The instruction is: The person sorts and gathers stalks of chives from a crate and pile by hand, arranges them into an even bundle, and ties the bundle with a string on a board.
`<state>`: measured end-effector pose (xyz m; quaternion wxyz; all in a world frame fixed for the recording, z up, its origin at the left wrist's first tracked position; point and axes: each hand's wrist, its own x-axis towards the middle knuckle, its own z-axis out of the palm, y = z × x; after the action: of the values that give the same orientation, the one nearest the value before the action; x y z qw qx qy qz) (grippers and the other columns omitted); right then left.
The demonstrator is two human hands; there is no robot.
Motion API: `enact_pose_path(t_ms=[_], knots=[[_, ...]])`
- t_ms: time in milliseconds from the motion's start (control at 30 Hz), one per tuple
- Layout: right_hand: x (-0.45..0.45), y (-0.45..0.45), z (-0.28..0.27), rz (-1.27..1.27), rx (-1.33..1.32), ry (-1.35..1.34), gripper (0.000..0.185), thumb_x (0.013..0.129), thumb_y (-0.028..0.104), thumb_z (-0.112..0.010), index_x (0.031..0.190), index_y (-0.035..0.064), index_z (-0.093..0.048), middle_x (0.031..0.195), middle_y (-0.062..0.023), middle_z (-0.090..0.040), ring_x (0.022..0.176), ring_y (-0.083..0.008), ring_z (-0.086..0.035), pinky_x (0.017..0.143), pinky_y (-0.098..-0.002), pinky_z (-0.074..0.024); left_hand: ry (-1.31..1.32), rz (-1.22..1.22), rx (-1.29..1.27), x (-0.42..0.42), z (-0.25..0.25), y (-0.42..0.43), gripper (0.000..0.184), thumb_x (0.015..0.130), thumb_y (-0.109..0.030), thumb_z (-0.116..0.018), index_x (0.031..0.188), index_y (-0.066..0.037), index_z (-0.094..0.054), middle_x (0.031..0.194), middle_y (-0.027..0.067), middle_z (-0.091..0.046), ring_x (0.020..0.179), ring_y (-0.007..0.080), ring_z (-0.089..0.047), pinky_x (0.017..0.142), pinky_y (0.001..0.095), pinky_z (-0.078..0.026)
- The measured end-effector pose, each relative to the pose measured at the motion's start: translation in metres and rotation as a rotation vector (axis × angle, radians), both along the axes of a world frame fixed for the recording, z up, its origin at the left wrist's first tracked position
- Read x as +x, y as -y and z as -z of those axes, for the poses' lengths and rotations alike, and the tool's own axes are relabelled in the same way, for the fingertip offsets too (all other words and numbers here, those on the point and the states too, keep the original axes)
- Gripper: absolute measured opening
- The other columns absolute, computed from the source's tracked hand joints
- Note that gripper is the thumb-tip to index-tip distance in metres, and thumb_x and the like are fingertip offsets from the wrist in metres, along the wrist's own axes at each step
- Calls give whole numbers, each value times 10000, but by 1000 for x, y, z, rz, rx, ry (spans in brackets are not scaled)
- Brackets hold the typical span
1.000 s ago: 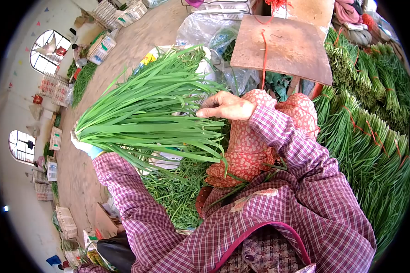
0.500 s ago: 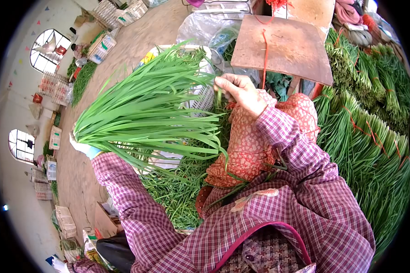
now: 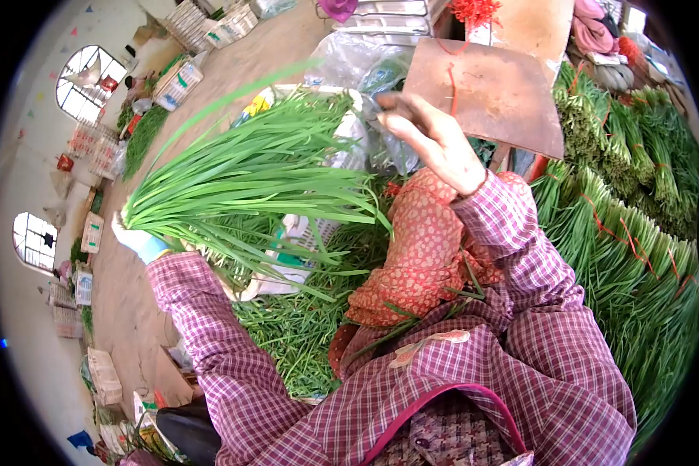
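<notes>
Left hand clamped round the gathered ends of the leaves, fanned above a white basket; they look light, floppy, easily creased, best gripped there. Right hand apart, blurred: can't tell whether it's pinching anything.

A bunch of long, flat green leaves — base in the left hand — fans out sideways, one blurred blade arching above the rest.

Right hand: board right of fingers, plastic bag beyond fingertips; gap below, between leaf bundle and patterned cloth.
</notes>
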<state>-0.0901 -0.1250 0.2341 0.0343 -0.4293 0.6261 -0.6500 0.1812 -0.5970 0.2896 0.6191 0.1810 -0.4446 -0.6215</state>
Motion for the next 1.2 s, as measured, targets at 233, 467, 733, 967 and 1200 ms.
enact_pose_path(t_ms=[233,467,733,967,1200], knots=[[43,76,-87,135,-109,-518,1242,557,595,-810,1456,15,-178,1327,-305,-382,1281,-406,-365,1078,-509,-296,48,-93,-528,-117,-100,-159,283,925,-191,-472,1114,-3,-569,1067,138,-605,949,244,-623,855,364,-531],[-14,64,-108,734,-129,-721,1215,448,443,-895,1443,152,-261,1314,-210,-390,1250,-367,-379,1019,-521,-332,15,-182,-1430,-242,-149,-266,350,915,-17,-507,1265,-26,-511,1179,130,-608,1074,220,-595,969,332,-475],[-108,-85,-119,725,-383,-977,972,599,160,-835,1415,73,-313,1276,-197,-494,1164,-352,-507,1003,-442,-406,-612,965,-718,-331,-151,-426,246,967,-208,-428,1052,-28,-572,924,75,-605,876,161,-592,809,284,-487],[-170,-184,-87,1182,417,-1285,835,607,283,-840,1352,316,-462,1193,-34,-586,1020,-232,-577,943,-450,-431,-421,1355,88,-415,-51,-459,370,889,-299,-517,1143,-34,-471,1115,128,-545,1064,240,-573,917,426,-503],[-211,-139,67,818,801,-854,868,594,245,-837,1360,322,-436,1117,-29,-571,1025,-233,-550,934,-420,-421,-173,1252,542,-454,115,-414,313,901,-244,-543,1145,-53,-498,1170,128,-558,1127,242,-536,990,414,-425]])
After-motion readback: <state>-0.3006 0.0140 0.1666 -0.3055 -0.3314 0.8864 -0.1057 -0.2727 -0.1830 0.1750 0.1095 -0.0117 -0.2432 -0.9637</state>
